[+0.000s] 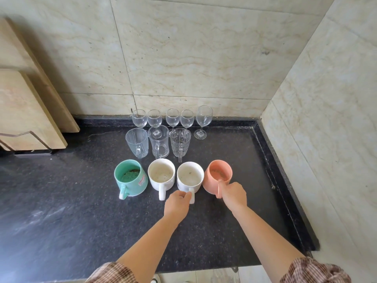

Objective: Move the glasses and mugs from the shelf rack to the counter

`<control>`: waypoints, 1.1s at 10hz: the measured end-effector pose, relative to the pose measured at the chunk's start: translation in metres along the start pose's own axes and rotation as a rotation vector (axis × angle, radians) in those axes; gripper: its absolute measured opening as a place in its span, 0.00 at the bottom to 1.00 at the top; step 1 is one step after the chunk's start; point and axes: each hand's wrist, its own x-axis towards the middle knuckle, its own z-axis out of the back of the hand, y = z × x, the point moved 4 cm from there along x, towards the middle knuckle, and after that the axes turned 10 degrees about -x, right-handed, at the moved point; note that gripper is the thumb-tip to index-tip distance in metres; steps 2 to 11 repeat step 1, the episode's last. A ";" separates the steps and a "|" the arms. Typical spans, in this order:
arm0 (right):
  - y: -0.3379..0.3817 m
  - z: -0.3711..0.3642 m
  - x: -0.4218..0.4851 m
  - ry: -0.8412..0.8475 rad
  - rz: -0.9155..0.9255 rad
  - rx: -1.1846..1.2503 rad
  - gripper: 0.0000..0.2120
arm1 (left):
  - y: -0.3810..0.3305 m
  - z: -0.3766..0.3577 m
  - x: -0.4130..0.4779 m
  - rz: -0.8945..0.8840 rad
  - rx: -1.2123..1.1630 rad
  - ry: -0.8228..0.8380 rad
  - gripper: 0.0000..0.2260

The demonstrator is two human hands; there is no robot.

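sleeves (111,272) lowest; l hand (178,204) pinches right white mug (190,176) handle, r hand (234,194) grips pink mug (217,174) handle, both on counter (61,190). likely placing last 2; next: let go.

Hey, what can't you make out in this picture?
Head view:
- Pink ceramic mug: handle mostly under the right hand gripping it.
- White ceramic mug beside it: handle partly under the left hand pinching it.
- Four back clear wine glasses: feet behind clear glass mugs.
- Mint green ceramic mug: sticker too small to read.
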 end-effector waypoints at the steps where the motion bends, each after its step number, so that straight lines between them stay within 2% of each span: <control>1: 0.004 0.010 -0.010 -0.070 0.076 0.038 0.14 | -0.005 0.037 -0.008 -0.206 0.153 -0.133 0.10; 11: 0.004 0.010 -0.010 -0.070 0.076 0.038 0.14 | -0.005 0.037 -0.008 -0.206 0.153 -0.133 0.10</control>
